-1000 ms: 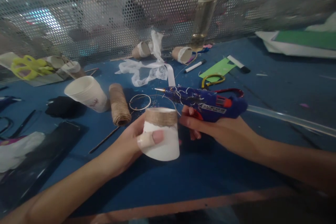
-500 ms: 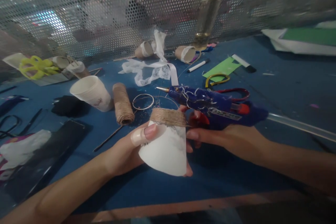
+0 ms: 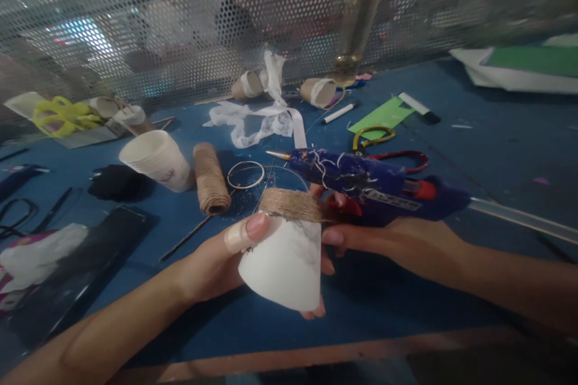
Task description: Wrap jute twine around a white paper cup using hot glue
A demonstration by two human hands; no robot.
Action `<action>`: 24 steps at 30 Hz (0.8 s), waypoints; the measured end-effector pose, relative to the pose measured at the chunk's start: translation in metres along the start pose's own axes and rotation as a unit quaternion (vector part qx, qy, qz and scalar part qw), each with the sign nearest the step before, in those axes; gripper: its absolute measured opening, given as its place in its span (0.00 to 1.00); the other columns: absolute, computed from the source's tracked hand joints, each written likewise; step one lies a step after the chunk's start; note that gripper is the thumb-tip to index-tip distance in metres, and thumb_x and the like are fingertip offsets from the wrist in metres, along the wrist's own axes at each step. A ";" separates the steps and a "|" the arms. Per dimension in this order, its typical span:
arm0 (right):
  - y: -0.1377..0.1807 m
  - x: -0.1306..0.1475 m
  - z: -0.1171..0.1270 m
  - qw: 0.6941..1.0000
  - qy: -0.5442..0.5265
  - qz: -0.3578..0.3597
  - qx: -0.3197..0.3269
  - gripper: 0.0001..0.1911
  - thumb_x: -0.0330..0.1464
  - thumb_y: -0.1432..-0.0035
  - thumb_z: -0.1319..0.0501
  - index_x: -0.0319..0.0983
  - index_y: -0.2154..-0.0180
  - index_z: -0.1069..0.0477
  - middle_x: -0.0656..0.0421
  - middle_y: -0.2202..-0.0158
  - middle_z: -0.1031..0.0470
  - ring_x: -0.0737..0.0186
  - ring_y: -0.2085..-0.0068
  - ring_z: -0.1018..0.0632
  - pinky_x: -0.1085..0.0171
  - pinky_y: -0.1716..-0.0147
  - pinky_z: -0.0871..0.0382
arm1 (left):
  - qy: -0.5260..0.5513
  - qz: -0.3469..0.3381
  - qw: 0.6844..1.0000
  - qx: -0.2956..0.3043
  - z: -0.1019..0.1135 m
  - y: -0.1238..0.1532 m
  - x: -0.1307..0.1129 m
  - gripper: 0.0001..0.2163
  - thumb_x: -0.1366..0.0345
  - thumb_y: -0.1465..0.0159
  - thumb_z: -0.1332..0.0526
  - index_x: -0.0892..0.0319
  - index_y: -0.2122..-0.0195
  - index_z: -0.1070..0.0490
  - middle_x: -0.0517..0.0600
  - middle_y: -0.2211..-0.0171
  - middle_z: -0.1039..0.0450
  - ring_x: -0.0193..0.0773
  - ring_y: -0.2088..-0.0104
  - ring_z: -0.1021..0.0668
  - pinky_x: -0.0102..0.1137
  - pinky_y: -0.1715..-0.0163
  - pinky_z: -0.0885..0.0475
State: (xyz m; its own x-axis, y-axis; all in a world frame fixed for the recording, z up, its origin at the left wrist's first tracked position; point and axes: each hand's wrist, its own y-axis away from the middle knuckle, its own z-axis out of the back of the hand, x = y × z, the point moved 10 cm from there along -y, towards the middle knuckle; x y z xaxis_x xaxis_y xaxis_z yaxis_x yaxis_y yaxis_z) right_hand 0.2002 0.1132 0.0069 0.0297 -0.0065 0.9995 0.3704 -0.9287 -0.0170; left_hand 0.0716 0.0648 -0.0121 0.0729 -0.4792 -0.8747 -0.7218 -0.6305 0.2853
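My left hand (image 3: 226,258) grips a white paper cup (image 3: 282,264), its thumb, wrapped in a plaster, pressed on the near side. Jute twine (image 3: 291,204) is wound in a band around the cup's upper end. In my right hand (image 3: 383,240) is a blue hot glue gun (image 3: 361,180), its nozzle pointing left above the cup and a clear glue stick (image 3: 519,218) jutting from its rear. The right thumb and fingertips are at the cup's right side, close to the twine. A spool of twine (image 3: 211,179) lies just beyond my left hand.
A stack of white cups (image 3: 156,159) lies left of the spool. Behind are white lace ribbon (image 3: 253,123), twine-wrapped cups (image 3: 318,93), a marker (image 3: 338,114), green paper (image 3: 383,115) and scissors (image 3: 400,159). Yellow scissors (image 3: 61,115) rest far left; a perforated metal screen (image 3: 194,30) borders the back.
The cup has tilted slightly, its wide lower end moving a little downward. The glue gun has shifted slightly, its rear end farther right. Both hands keep their holds.
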 end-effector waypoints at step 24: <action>0.002 0.003 0.000 0.997 0.075 -0.006 0.028 0.15 0.43 0.48 0.21 0.51 0.59 0.18 0.68 0.68 0.14 0.53 0.66 0.12 0.57 0.59 0.11 | 0.052 -0.031 0.992 0.109 0.005 -0.001 0.015 0.38 0.27 0.34 0.39 0.60 0.48 0.15 0.54 0.61 0.15 0.42 0.68 0.11 0.29 0.72 0.18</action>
State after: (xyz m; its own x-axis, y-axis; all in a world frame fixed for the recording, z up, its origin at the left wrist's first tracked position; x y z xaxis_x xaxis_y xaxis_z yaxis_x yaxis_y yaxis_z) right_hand 0.2009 0.1117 0.0102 -0.1119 -0.0552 0.9922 0.4208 -0.9072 -0.0031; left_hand 0.0701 0.0612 -0.0274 0.1836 -0.5117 -0.8393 -0.8449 -0.5186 0.1313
